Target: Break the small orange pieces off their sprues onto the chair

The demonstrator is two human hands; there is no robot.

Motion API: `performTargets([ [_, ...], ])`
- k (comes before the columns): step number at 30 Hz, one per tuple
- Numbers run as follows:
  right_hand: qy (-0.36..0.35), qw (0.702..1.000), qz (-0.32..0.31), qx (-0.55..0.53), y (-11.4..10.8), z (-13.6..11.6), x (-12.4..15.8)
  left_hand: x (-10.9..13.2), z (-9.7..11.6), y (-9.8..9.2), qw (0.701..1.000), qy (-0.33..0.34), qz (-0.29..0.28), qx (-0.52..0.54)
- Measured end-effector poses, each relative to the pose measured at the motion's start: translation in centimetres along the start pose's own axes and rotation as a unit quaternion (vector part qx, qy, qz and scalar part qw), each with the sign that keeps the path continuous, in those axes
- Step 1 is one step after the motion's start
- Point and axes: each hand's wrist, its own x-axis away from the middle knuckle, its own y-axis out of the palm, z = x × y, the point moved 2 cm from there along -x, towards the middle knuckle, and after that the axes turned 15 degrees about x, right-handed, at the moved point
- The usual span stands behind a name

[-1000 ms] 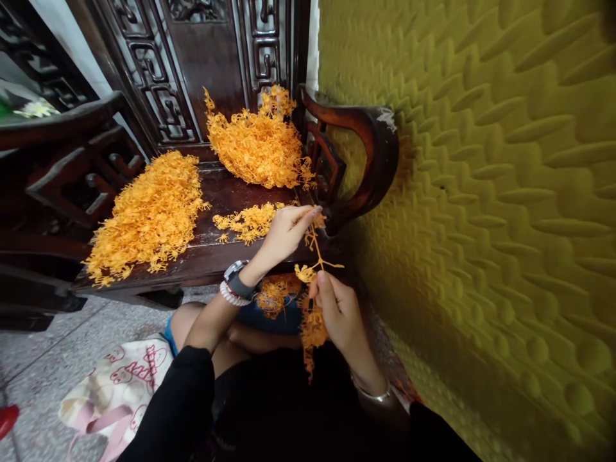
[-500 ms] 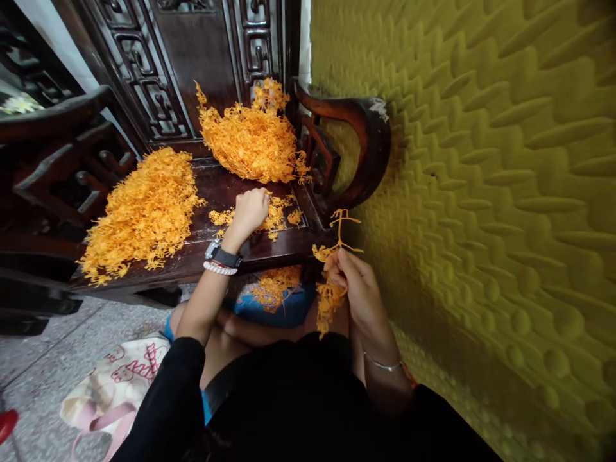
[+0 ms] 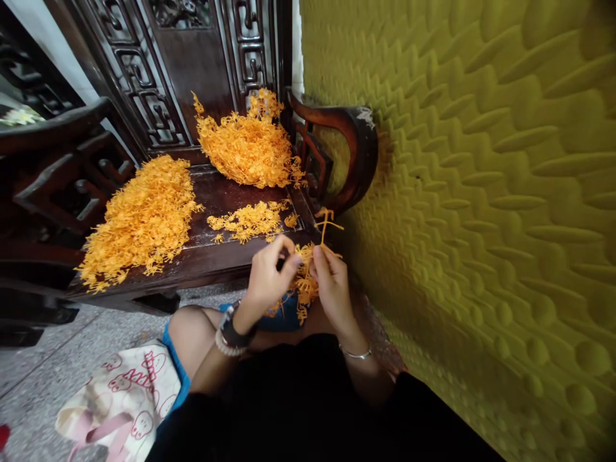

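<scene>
Orange plastic sprig [image 3: 308, 273] pinched between both hands in front of a dark wooden chair [image 3: 231, 253].
Left hand [image 3: 267, 277] and right hand [image 3: 331, 285] are closed on the sprig, near the seat's right edge. Thin stalk [image 3: 327, 224] could be snapped if twisted hard; loose bits could be dropped beside the small pile [image 3: 248, 221].

The tote bag [image 3: 120, 404] is cut off by the bottom edge; both hands hide most of the orange sprig [image 3: 305, 282].
</scene>
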Motion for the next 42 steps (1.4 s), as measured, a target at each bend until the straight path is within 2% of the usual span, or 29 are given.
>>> performTargets([
  [2, -0.012, 1.0, -0.004, 0.0, 0.8, -0.4, -0.1, 2.0, 1.0, 0.7, 1.0, -0.011, 0.001, 0.02],
  [4, -0.007, 0.999, -0.013, -0.032, 1.7, -0.8, 0.1, 3.0, 1.2, 1.1, 0.995, -0.041, 0.028, 0.088],
  [9, 0.051, 0.976, -0.015, -0.212, 3.6, -1.4, 1.3, 3.6, 0.8, 1.8, 0.93, -0.103, 0.117, 0.334],
  [11, 0.047, 0.964, -0.007, -0.261, 3.7, -1.9, 1.3, 3.9, 1.2, 1.5, 0.91, -0.092, 0.152, 0.375],
  [14, 0.036, 0.952, 0.015, -0.303, 2.7, -2.5, 0.4, 4.3, 2.0, 0.1, 0.892, -0.036, 0.225, 0.391],
  [15, 0.031, 0.953, 0.025, -0.302, 2.3, -2.7, 0.0, 4.2, 2.1, -0.5, 0.898, -0.022, 0.229, 0.376],
  [16, 0.027, 0.956, 0.028, -0.292, 1.9, -2.8, -0.5, 3.9, 2.2, -1.0, 0.916, -0.018, 0.21, 0.341],
  [17, 0.023, 0.96, 0.023, -0.279, 1.6, -2.9, -0.9, 3.4, 2.1, -1.4, 0.943, -0.026, 0.166, 0.286],
  [19, 0.026, 0.966, -0.022, -0.257, 1.3, -2.7, -1.4, 1.8, 1.4, -2.0, 0.987, -0.058, 0.036, 0.148],
  [20, 0.032, 0.966, -0.049, -0.252, 1.3, -2.5, -1.5, 0.8, 0.8, -2.2, 0.994, -0.075, -0.017, 0.084],
  [21, 0.039, 0.965, -0.07, -0.249, 1.4, -2.3, -1.6, -0.3, 0.1, -2.5, 0.994, -0.091, -0.047, 0.026],
  [22, 0.046, 0.964, -0.085, -0.248, 1.4, -2.0, -1.7, -1.4, -0.6, -2.8, 0.993, -0.104, -0.052, -0.03],
  [26, 0.068, 0.962, -0.091, -0.247, 0.9, -1.2, -2.0, -5.6, -3.3, -3.7, 0.955, -0.159, -0.015, -0.249],
  [30, 0.06, 0.963, -0.073, -0.251, -0.3, -1.1, -2.5, -7.9, -5.3, -3.8, 0.928, -0.194, -0.003, -0.319],
  [38, 0.052, 0.967, -0.062, -0.24, -3.3, -1.9, -2.3, -8.5, -7.4, -3.4, 0.904, -0.243, 0.025, -0.352],
  [40, 0.048, 0.963, -0.063, -0.257, -4.0, -2.1, -2.1, -8.2, -7.1, -3.6, 0.903, -0.24, 0.045, -0.352],
  [42, 0.05, 0.958, -0.065, -0.276, -4.6, -2.1, -2.0, -7.3, -6.0, -3.7, 0.912, -0.194, 0.09, -0.349],
])
